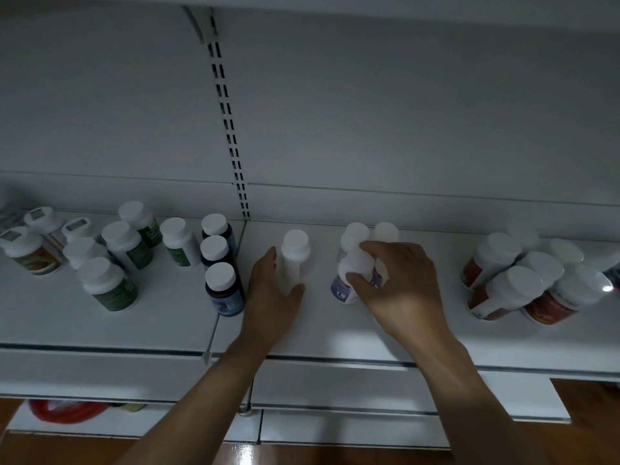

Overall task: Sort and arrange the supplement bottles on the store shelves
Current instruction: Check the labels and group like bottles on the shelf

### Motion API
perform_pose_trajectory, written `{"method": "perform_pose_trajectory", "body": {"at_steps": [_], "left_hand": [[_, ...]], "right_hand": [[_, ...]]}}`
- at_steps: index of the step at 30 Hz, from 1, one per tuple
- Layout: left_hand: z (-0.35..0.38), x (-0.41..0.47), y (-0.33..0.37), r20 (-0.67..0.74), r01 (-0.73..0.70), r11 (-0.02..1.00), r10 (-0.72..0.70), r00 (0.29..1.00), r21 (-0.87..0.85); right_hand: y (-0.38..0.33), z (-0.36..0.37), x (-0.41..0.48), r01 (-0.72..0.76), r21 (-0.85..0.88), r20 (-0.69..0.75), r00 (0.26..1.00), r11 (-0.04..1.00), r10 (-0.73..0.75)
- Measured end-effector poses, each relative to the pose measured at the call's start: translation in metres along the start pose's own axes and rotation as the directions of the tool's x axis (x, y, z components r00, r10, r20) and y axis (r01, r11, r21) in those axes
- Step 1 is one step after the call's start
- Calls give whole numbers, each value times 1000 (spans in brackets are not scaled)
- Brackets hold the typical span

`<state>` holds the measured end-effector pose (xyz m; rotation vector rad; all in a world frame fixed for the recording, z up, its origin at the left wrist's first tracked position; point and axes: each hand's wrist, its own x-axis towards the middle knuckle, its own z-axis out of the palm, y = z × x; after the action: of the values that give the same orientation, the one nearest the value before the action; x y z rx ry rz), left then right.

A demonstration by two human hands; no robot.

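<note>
Your left hand [273, 297] stood at the centre of the frame, fingers curled narrowly around a plain white bottle [292, 260] that stood upright on the white shelf [318, 330]; thumb on its right side, fingertips hidden behind its left. Your right hand [399, 290] reached in just right of centre, its fingers [372, 246] closed over the white cap of a purple-labelled bottle [349, 280]; that bottle stood at the front of a small cluster, with two more white-capped bottles [369, 233] touching it behind. The dim light left the rear pair's labels unreadable, so they may have been the same product. Left of your left hand, three dark bottles [219, 263] with white caps ran in a single file from front to back, hard against the shelf joint; further left stood the green-labelled bottles [125, 250], loosely scattered; at the far left edge sat an orange-labelled bottle [32, 251] and a few flat-topped white containers [47, 218]. At the right of the frame the red-labelled bottles [523, 280] were packed tight together, touching. A slotted upright [228, 119] climbed the back panel from centre to upper left; below the shelf, at lower left, a red object [63, 411] lay partly hidden.
</note>
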<state>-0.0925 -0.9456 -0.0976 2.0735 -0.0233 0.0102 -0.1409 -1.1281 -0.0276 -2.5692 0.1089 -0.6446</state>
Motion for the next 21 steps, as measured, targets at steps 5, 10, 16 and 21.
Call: {"method": "perform_pose_trajectory", "body": {"at_steps": [5, 10, 16, 21], "left_hand": [[-18, -65, 13, 22, -28, 986, 32, 999, -162], [-21, -77, 34, 203, -99, 980, 133, 970, -170], [-26, -80, 47, 138, -159, 925, 218, 966, -346], [-31, -86, 53, 110, -221, 871, 296, 949, -438]], "right_hand": [[-14, -8, -21, 21, 210, -42, 999, 977, -13], [-37, -24, -36, -12, 336, 113, 993, 942, -28], [-53, -36, -52, 131, 391, 98, 978, 911, -182], [-53, -43, -56, 207, 429, 73, 962, 879, -263]]}}
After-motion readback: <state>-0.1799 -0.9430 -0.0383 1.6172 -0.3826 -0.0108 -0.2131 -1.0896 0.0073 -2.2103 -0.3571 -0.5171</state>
